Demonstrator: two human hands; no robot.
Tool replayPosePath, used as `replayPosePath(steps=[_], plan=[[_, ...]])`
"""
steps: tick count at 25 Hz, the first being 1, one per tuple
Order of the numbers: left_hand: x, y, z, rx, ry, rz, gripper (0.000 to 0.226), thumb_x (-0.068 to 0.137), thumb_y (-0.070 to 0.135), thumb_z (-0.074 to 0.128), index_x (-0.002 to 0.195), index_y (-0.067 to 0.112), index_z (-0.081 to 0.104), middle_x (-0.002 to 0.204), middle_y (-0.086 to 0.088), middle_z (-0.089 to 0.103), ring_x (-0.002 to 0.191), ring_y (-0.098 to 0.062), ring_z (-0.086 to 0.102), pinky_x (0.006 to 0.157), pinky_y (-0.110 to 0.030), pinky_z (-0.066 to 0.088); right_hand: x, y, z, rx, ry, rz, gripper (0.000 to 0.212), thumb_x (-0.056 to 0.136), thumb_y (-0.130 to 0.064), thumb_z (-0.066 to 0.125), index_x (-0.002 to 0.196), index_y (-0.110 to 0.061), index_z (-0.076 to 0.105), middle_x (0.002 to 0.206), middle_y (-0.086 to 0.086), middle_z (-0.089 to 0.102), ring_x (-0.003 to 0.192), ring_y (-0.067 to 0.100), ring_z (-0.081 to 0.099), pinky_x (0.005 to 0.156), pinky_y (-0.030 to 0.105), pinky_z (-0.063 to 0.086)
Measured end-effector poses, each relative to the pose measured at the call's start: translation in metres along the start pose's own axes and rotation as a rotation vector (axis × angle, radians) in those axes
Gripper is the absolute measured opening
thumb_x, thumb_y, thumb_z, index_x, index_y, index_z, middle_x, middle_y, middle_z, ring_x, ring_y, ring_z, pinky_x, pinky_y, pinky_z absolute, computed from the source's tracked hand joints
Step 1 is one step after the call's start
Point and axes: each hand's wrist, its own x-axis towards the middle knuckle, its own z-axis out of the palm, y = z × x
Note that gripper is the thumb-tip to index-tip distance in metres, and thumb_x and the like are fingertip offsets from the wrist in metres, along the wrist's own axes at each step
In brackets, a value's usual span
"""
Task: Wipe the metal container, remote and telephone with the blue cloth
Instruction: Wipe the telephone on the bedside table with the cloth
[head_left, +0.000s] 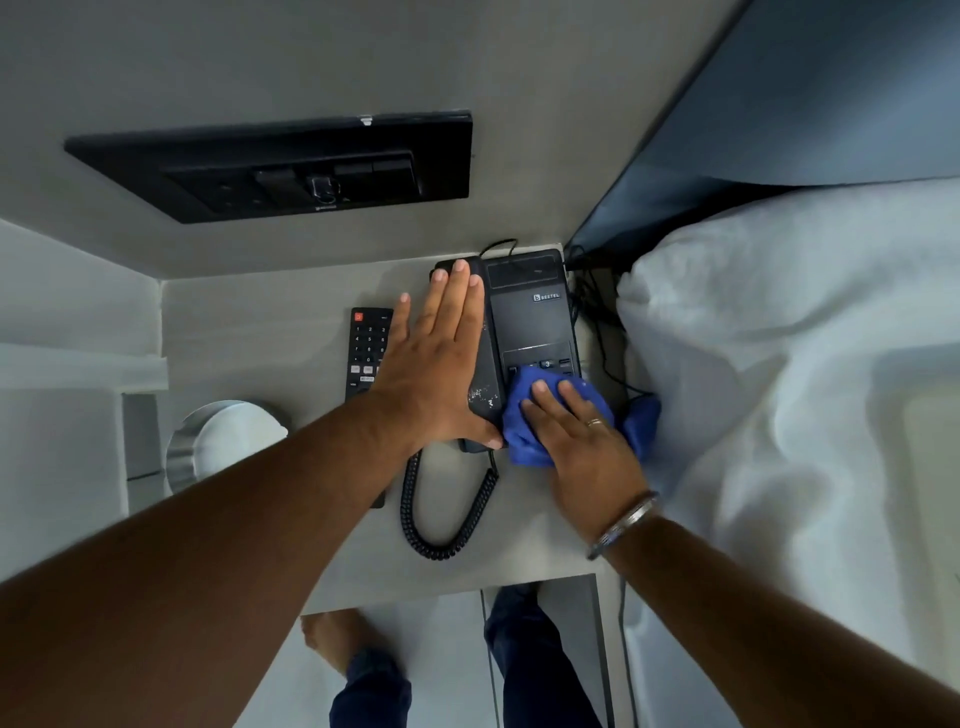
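Note:
A black telephone (530, 312) stands at the back right of the small bedside table (249, 332). My left hand (436, 364) lies flat, fingers together, on the handset along the phone's left side. My right hand (576, 431) presses the bunched blue cloth (524, 441) onto the lower keypad. A black remote (363, 353) lies to the left of the phone, partly hidden under my left hand and forearm. The round metal container (223, 436) sits at the table's left edge, partly behind my forearm.
A coiled black cord (441, 525) loops on the table in front of the phone. A black switch panel (291, 166) is on the wall behind. A white pillow and bedding (779, 364) lie close on the right, with cables (597, 322) between them and the phone.

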Motion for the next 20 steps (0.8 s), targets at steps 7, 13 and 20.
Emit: replayPosePath(steps=[7,13,20], plan=[[-0.001,-0.003,0.001,-0.006,0.001,0.014,0.166,0.036,0.085,0.073,0.150,0.010,-0.021,0.163,-0.013,-0.022,0.150,-0.031,-0.018,0.120,-0.057,0.001,0.040,-0.013,-0.004,-0.051,0.161,-0.109,0.054,0.071,0.004,0.056,0.125,0.002,0.053,0.130,0.020,0.057,0.122,0.040,0.050,0.099,0.055,0.041],[-0.001,-0.007,0.004,-0.001,0.008,0.026,0.167,0.036,0.088,0.069,0.149,0.012,-0.026,0.161,-0.009,-0.027,0.148,-0.029,-0.022,0.119,-0.056,-0.004,0.031,0.037,-0.020,-0.166,0.106,0.208,0.066,0.077,0.001,0.036,0.142,-0.004,0.026,0.151,0.017,0.029,0.138,0.032,0.027,0.112,0.034,0.016],[0.000,-0.007,0.008,-0.017,0.020,0.032,0.164,0.039,0.086,0.071,0.150,0.012,-0.023,0.162,-0.010,-0.025,0.149,-0.028,-0.022,0.120,-0.056,-0.002,0.014,-0.012,0.011,-0.168,0.088,-0.067,0.061,0.074,0.000,0.046,0.135,-0.005,0.042,0.143,0.014,0.043,0.132,0.037,0.038,0.105,0.050,0.035]])
